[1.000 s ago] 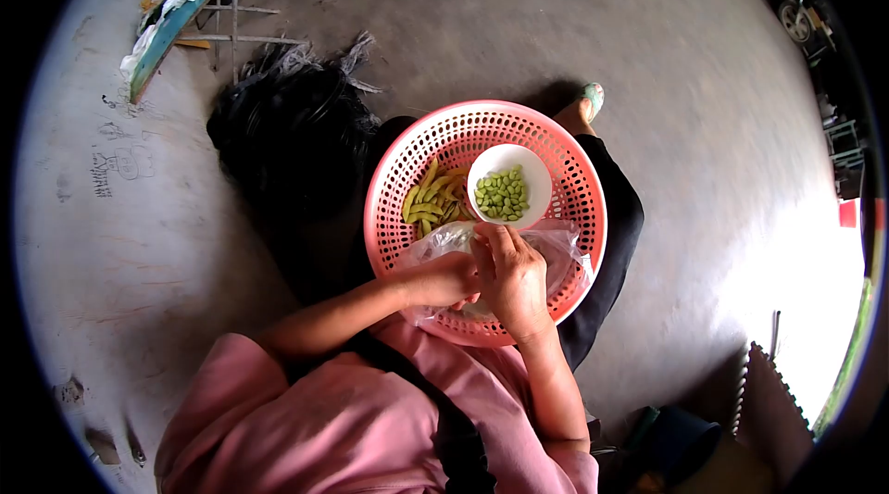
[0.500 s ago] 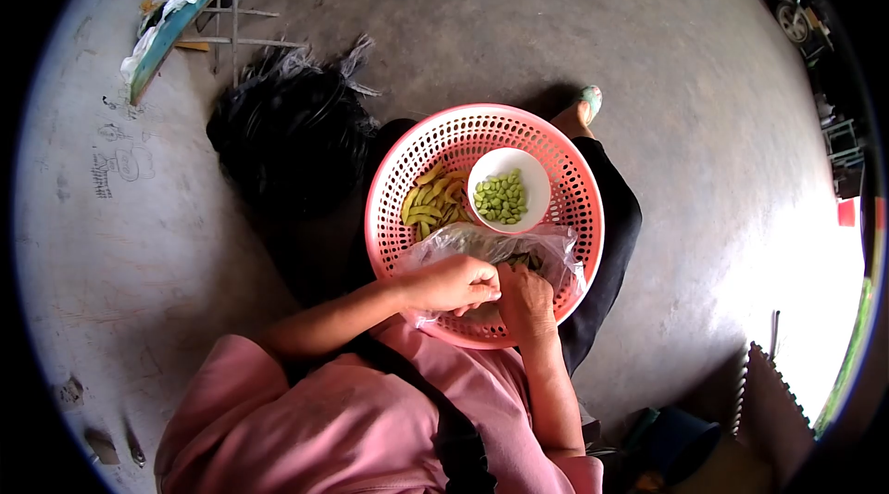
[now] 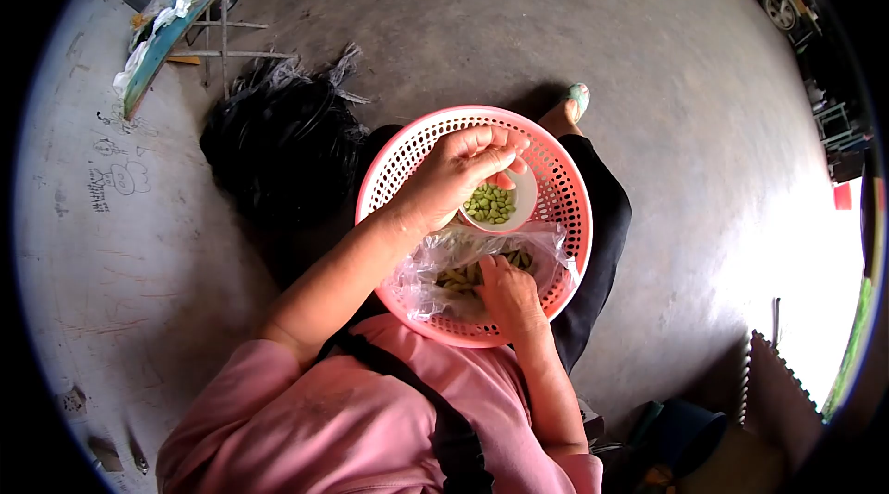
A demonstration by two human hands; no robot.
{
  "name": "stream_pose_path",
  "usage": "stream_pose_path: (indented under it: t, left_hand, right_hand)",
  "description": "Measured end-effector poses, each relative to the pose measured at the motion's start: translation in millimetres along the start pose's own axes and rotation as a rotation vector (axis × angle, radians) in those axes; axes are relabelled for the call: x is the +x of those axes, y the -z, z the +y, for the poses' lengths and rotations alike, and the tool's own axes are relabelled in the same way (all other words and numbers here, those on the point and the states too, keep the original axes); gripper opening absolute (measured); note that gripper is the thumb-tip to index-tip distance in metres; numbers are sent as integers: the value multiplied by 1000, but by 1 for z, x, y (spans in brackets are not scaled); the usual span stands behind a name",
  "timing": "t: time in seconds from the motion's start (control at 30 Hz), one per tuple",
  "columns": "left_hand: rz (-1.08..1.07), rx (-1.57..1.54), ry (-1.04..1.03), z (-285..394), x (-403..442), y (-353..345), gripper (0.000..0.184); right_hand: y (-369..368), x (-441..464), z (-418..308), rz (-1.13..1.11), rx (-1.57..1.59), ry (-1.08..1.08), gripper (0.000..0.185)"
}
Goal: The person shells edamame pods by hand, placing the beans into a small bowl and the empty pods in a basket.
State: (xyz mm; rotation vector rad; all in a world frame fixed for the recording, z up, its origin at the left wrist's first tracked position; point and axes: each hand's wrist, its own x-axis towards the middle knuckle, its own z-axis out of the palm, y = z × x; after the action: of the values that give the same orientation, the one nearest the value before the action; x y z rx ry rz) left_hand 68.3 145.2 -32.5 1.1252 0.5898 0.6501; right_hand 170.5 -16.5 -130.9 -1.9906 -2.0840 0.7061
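My left hand hangs over the white bowl, its fingers curled inward and the thumb near them. Whatever it holds, if anything, does not show. Shelled green beans lie in the bowl. My right hand reaches into a clear plastic bag among green bean pods. Its fingers are bent and the tips are hidden, so I cannot make out what they grip. Bowl and bag both sit in a pink perforated basket on my lap. My left forearm covers the basket's left part.
A black stringy bundle lies on the concrete floor left of the basket. Farther left stands a blue-green board on metal legs. At lower right is a dark blue bucket.
My left hand has moved from beside the right hand up and forward over the bowl. My right hand has shifted slightly left in the bag, uncovering more pods. The yellowish pods are now hidden.
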Motion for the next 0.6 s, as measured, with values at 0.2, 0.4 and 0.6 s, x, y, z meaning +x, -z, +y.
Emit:
stream_pose_path:
  t: [0.2,0.4,0.6]
  left_hand:
    - [69,7,16,-15,25,11,35]
    - [2,106,-31,-25,28,15,55]
    - [62,187,-16,-16,4,12,35]
  right_hand:
    - [3,2,1,-50,177,134,35]
    - [2,3,2,-88,241,97,28]
    - [2,3,3,-156,245,122,31]
